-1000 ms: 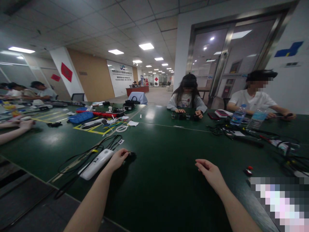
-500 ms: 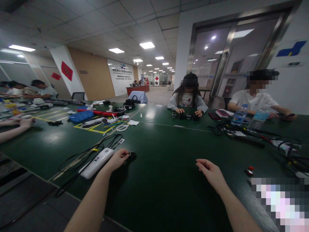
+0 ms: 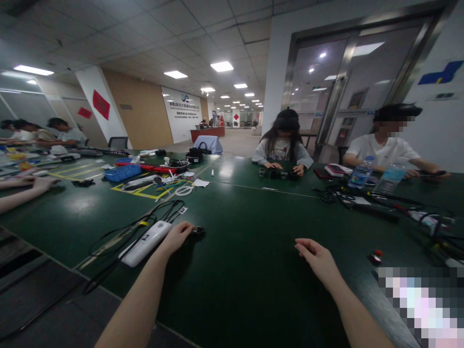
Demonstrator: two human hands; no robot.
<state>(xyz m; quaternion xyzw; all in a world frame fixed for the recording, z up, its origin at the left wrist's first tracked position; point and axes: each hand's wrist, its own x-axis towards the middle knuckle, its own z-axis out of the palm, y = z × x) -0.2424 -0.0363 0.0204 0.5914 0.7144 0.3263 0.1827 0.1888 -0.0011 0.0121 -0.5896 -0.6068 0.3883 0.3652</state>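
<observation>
My left hand (image 3: 180, 237) is closed in a pinch on a small dark object (image 3: 198, 230) with a metallic glint, at the green tabletop (image 3: 235, 270). Its exact kind is too small and dim to make out. Just left of that hand lies a white power strip (image 3: 146, 244) marked "2", with black cables (image 3: 108, 238) around it. My right hand (image 3: 316, 256) hovers over or rests on the table to the right, thumb and fingers pressed together, with nothing visible in them. A small red and black object (image 3: 376, 256) lies to its right.
A blue basket (image 3: 122, 172) and loose wires stand at the left back. Across the table a person handles dark parts (image 3: 278, 173); another sits behind two bottles (image 3: 360, 172). Cables (image 3: 384, 198) spread at the right. A co-worker's arms (image 3: 25, 191) reach in from the left.
My hands stay where they were, and the left keeps hold of the small dark object. The co-worker's hand at the far left has shifted slightly to the right.
</observation>
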